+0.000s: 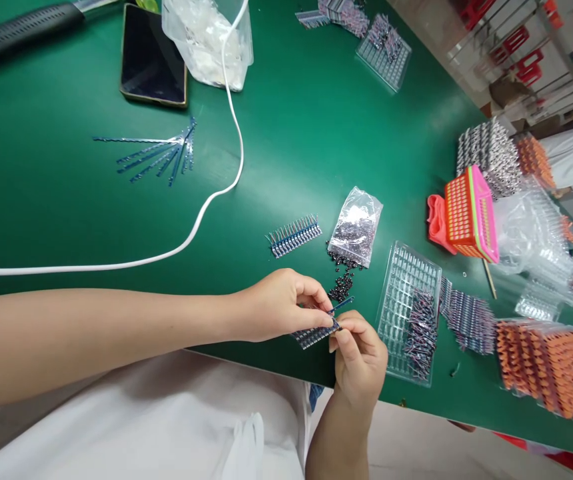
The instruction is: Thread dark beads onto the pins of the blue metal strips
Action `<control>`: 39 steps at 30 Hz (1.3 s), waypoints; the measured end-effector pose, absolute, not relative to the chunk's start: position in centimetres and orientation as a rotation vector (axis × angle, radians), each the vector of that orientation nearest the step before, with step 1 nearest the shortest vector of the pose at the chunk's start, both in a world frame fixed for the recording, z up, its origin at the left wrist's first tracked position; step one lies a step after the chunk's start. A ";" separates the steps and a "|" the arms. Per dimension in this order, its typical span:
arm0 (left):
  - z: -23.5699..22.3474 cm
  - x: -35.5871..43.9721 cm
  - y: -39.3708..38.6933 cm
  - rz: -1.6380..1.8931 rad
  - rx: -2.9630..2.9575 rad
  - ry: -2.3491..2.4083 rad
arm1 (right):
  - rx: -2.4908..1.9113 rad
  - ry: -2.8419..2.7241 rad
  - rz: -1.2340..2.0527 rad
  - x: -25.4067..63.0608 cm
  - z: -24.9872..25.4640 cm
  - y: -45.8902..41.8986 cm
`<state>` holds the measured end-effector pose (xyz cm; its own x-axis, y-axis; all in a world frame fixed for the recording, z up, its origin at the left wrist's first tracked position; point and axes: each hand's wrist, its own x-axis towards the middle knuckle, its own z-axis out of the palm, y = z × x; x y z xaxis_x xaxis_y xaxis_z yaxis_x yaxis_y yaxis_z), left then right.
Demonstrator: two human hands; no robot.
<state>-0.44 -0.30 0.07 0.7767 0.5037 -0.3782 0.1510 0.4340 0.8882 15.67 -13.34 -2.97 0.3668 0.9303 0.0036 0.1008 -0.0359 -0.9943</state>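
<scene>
My left hand (pixel 286 303) is closed on a small panel of tiny circuit boards (pixel 311 335), low over the table's near edge. A thin blue strip (pixel 342 305) sticks out past its fingertips. My right hand (pixel 360 350) pinches at the panel's right corner; its fingers hide what lies between them. Just beyond the hands is a loose heap of small black parts (pixel 341 287), beside a clear plastic bag (pixel 356 223) holding more of them. Farther left lies another board panel (pixel 294 235) with a row of wire leads standing up.
Right of my hands is a clear tray (pixel 391 333) partly filled with wired parts. Bundled components (pixel 471 320), orange stacks (pixel 546 367) and an orange-pink basket (pixel 469 213) lie beyond. A white cable (pixel 239 150) crosses near a phone (pixel 151 57) and blue strips (pixel 166 150).
</scene>
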 end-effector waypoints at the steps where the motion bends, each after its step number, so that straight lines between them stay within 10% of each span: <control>1: 0.1 -0.5 -0.3 0.243 1.124 0.675 | -1.437 -0.986 0.896 15.7 -3.0 -13.3; 39: -0.1 -0.6 -0.2 0.241 1.241 0.591 | -1.396 -0.945 0.923 15.8 -3.1 -13.4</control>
<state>-0.57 -0.24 -0.13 0.8273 0.4808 -0.2905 0.1410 0.3228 0.9359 15.82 -13.39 -3.09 0.3647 0.9311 -0.0073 0.0292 -0.0193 -0.9994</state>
